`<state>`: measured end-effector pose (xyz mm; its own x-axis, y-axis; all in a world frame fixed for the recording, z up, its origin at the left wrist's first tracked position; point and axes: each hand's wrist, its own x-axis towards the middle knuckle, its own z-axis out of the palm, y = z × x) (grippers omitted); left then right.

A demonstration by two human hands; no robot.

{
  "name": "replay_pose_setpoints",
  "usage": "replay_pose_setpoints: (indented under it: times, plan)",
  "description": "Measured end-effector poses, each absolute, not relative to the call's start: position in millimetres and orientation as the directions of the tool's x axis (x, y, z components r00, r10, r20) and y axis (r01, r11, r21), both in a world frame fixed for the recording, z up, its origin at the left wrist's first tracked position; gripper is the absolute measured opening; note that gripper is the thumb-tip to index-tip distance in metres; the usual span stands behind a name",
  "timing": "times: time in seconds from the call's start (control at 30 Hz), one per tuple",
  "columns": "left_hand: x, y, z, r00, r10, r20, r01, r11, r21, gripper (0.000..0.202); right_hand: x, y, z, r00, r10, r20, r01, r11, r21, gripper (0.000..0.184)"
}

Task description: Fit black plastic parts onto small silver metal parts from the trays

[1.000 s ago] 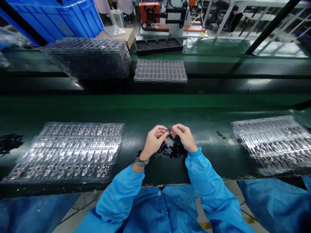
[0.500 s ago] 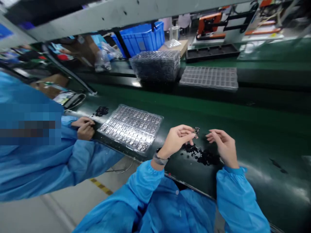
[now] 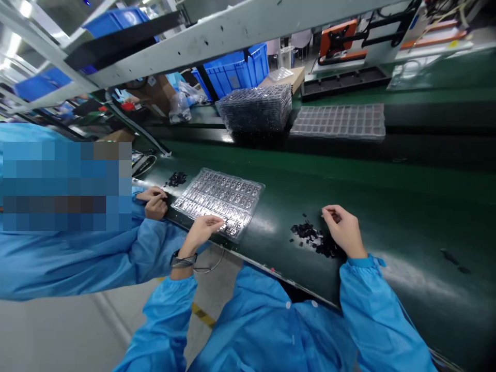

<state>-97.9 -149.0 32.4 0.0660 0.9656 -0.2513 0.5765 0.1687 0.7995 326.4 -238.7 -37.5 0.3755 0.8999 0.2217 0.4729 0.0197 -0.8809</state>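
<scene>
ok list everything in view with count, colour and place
bench: one, green, across the view
filled tray: one, clear, left of centre
small-piece piles: two, black, either side of filled tray
blurred pieces: about two, dark, bench right
tray stack: one, clear, far side
gridded tray: one visible, clear, right of stack
divided tray: one, black, behind gridded tray
crates: at least three, blue, background
co-worker: one, blue sleeves, left
left hand: one, blue-sleeved, at filled tray
right hand: one, blue-sleeved, by right pile

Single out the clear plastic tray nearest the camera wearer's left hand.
The clear plastic tray holding rows of small metallic parts: the bare left hand is at its near edge. The stack of clear trays and the gridded clear tray are farther back.
</scene>
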Motion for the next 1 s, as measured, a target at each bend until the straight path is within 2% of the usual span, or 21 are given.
replay_pose_setpoints:
  times: [0.2,0.33,0.43,0.53,0.63,0.7,0.8,0.87,1.0]
  plan:
    - [-94,-144,12,0.094,0.967,-0.237,0.669,0.115,0.734,0.047,330,-236,-42,0.37,0.912,0.178,0.512,-0.04,-0.858,0.029]
    - [-99,-143,6,0.099,0.97,-0.222,0.706,0.089,0.703,0.046,325,-233,-44,0.302,0.937,0.175,0.637,-0.061,-0.769,0.018]
    - [-98,-141,5,0.099,0.98,-0.17,0.8,0.024,0.599,0.038,316,-226,-45,0.22,0.956,0.196,0.732,-0.029,-0.681,0.014]
    - [-94,-140,11,0.064,0.99,-0.124,0.875,0.004,0.485,0.029,306,-216,-46,0.17,0.971,0.169,0.766,-0.022,-0.643,0.01]
    - [-85,-142,27,0.031,0.997,-0.065,0.894,0.001,0.447,0.027,297,-208,-45,0.142,0.98,0.142,0.789,-0.025,-0.614,0.01]
    - [-70,-143,41,0.02,1.0,0.004,0.879,-0.019,0.476,0.03,293,-205,-43,0.132,0.983,0.128,0.802,-0.03,-0.596,0.009]
    - [-24,-144,60,0.08,0.993,0.086,0.799,-0.116,0.591,0.036,289,-204,-41,0.122,0.988,0.093,0.807,-0.044,-0.59,0.008]
    - [22,-141,70,0.218,0.97,0.111,0.703,-0.235,0.671,0.037,286,-205,-40,0.113,0.99,0.083,0.804,-0.042,-0.593,0.002]
    - [133,-121,70,0.557,0.822,0.115,0.489,-0.437,0.754,0.033,281,-206,-37,0.079,0.992,0.094,0.816,-0.01,-0.578,0.006]
